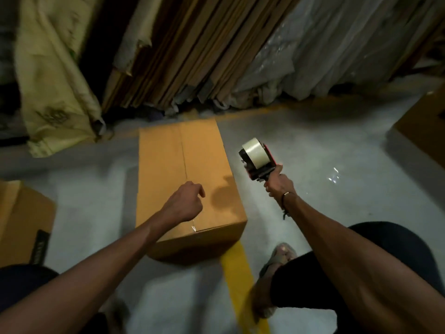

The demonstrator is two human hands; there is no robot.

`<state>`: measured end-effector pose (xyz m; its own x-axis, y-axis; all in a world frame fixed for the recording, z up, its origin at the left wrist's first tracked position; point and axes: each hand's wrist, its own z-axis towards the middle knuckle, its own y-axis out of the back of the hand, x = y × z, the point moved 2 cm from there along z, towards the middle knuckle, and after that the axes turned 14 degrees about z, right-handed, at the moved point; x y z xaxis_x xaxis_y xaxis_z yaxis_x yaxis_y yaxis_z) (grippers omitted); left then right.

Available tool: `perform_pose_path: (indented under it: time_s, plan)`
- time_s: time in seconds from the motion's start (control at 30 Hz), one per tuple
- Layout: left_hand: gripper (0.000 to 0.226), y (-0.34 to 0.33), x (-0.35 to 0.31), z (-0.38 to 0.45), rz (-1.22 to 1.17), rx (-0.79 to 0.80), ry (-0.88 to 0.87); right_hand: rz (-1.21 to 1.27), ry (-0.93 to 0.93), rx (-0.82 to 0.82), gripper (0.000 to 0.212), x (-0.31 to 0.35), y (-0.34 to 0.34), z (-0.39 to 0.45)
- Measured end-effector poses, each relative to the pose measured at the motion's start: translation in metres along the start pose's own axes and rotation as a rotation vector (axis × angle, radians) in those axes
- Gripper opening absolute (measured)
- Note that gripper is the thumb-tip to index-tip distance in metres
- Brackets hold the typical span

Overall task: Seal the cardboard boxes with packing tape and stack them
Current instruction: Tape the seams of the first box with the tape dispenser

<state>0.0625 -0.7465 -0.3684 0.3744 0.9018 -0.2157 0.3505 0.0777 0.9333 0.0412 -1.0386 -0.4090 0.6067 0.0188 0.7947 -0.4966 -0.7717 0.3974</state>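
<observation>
Your right hand [277, 183] grips the handle of a tape dispenser [257, 160], holding it up in the air just right of the cardboard box [187, 179], apart from it; a roll of clear tape sits on the dispenser. Your left hand [185, 201] hovers over the near end of the box top with its fingers curled inward and nothing in them; whether it touches the cardboard you cannot tell. The box stands on the grey concrete floor [313, 145], its flaps closed, the centre seam running away from you, and a glint of clear tape [193, 228] shows at its near edge. A yellow floor line [237, 273] runs from under the box toward your sandalled foot [277, 261]. Another box [21, 220] sits at the left, and a corner of one more [423, 126] at the right. Behind, flattened cardboard sheets [192, 49] lean upright, with a pale yellow sack [55, 75] to their left and clear plastic wrapping [337, 44] to their right. The room is dim.
</observation>
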Motion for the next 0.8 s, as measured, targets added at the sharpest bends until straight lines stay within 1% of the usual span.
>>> perform_pose_path:
  time_s: [0.07, 0.13, 0.17, 0.23, 0.3, 0.33, 0.4, 0.5, 0.53, 0.6, 0.63, 0.7, 0.8]
  plan:
    - [0.03, 0.018, 0.02, -0.028, -0.054, -0.019, 0.054, 0.105, 0.025, 0.182, 0.093, 0.024, -0.003, -0.026]
    - [0.026, 0.032, 0.037, -0.057, -0.179, -0.033, 0.145, 0.158, 0.032, 0.398, 0.086, 0.044, -0.008, -0.058]
    - [0.024, 0.037, 0.044, -0.071, -0.289, -0.038, 0.202, 0.167, 0.031, 0.512, 0.085, 0.05, -0.01, -0.074]
    - [0.021, 0.042, 0.053, -0.097, -0.615, -0.021, 0.325, 0.178, 0.01, 0.705, 0.083, 0.059, -0.016, -0.108]
    - [0.018, 0.042, 0.053, -0.121, -0.97, 0.039, 0.444, 0.184, -0.036, 0.832, 0.08, 0.062, -0.021, -0.142]
    - [0.02, 0.041, 0.052, -0.13, -1.096, 0.069, 0.484, 0.186, -0.059, 0.884, 0.078, 0.061, -0.023, -0.157]
    - [0.032, 0.036, 0.048, -0.141, -1.303, 0.136, 0.512, 0.201, -0.107, 0.961, 0.076, 0.058, -0.029, -0.184]
    - [0.049, 0.035, 0.043, -0.152, -1.684, 0.228, 0.492, 0.198, -0.135, 1.021, 0.075, 0.054, -0.039, -0.211]
    - [0.048, 0.036, 0.042, -0.155, -1.788, 0.239, 0.464, 0.195, -0.133, 1.024, 0.076, 0.053, -0.042, -0.217]
    - [0.041, 0.038, 0.039, -0.158, -1.935, 0.231, 0.398, 0.196, -0.115, 1.032, 0.076, 0.052, -0.046, -0.223]
    - [0.036, 0.038, 0.038, -0.158, -1.974, 0.213, 0.383, 0.194, -0.103, 1.038, 0.076, 0.052, -0.047, -0.225]
    - [0.028, 0.038, 0.041, -0.156, -1.97, 0.18, 0.404, 0.179, -0.089, 1.051, 0.079, 0.051, -0.046, -0.225]
    - [0.018, 0.031, 0.051, -0.153, -1.865, 0.166, 0.543, 0.157, -0.088, 1.062, 0.082, 0.051, -0.044, -0.219]
